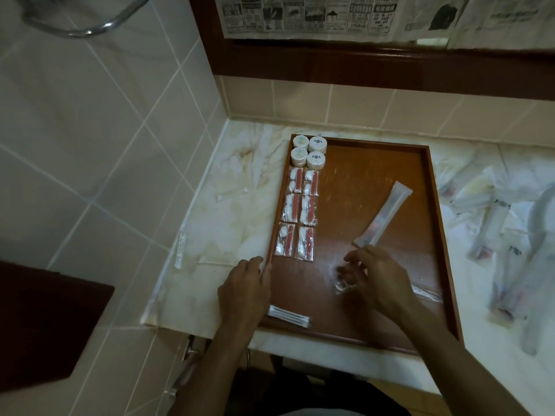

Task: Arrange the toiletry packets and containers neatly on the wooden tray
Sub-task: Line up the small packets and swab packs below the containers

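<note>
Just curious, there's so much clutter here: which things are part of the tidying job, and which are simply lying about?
Part of the job: tray; round tubs; red-and-white packets; long sachet; clear packet in the right hand; left hand at the tray's edge.

Lying about: newspaper; towel rail.

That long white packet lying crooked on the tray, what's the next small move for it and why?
Probably turn the long white packet straight and slide it beside the red-and-white sachets. It lies diagonally mid-tray, while the sachets and round containers sit in two neat columns at the left edge. The right hand is just below its near end.
</note>
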